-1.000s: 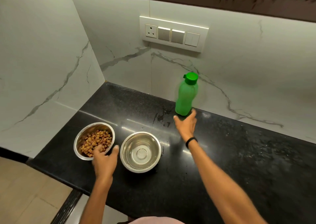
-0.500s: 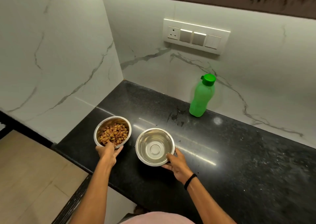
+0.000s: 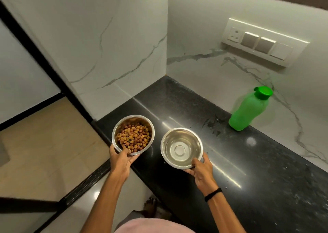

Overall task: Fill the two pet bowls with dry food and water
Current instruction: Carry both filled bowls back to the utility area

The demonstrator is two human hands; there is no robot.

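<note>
Two round steel bowls up front; the left bowl [image 3: 114, 135] carried a heap of brown and tan kibble [image 3: 134, 137], the right bowl [image 3: 166, 147] showed a shiny bare-looking bottom, and whether water lay in it I could not tell; the left hand [image 3: 122, 159] pinched the kibble bowl's near rim, thumb over the lip and fingers beneath; the right hand [image 3: 201, 168], a black wristband [image 3: 213, 194] behind it, gripped the other bowl's near rim the same way. Half a second before, both bowls sat further in on the counter [image 3: 257, 176]; now they had come toward its front edge, the kibble bowl overhanging the corner, and the view had swung left to take in the beige floor [image 3: 53, 152]. The counter was glossy speckled black stone; the green plastic bottle [image 3: 248, 110], cap on, kept its place at the veined marble wall [image 3: 204, 76], well apart from the bowls.
</note>
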